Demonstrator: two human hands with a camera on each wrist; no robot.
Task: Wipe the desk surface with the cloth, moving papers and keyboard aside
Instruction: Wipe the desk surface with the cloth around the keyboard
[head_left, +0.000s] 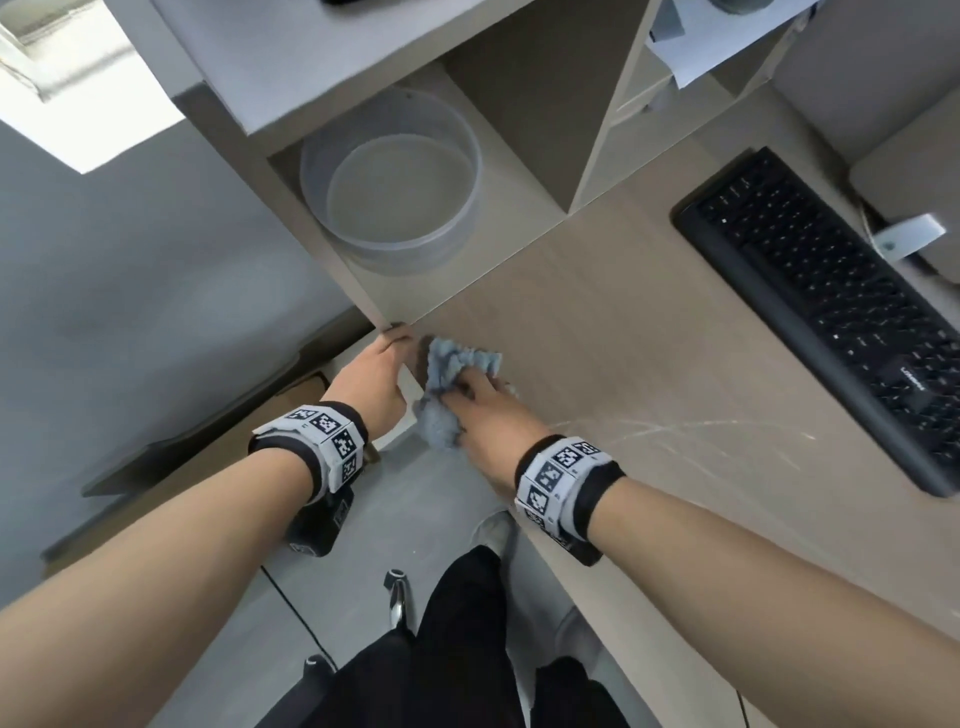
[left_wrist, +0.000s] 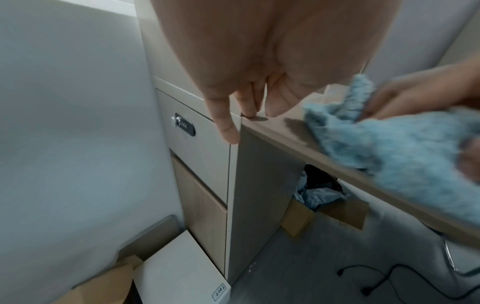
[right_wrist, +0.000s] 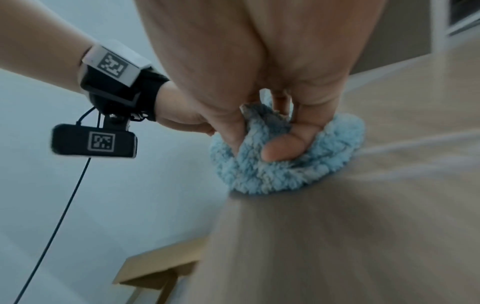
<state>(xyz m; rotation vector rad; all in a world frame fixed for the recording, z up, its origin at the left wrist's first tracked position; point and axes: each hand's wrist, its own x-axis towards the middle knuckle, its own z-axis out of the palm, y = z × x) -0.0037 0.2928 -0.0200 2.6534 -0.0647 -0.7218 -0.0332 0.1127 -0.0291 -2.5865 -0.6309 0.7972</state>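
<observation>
Two hands work at the desk corner: one left hand and one right hand. Each wrist carries one marker band, two in all. There is one fluffy blue cloth, one black keyboard, one clear round plastic container and one wooden desk. Under the desk sits one open cardboard box holding crumpled paper. One combination lock shows on a drawer front.
</observation>
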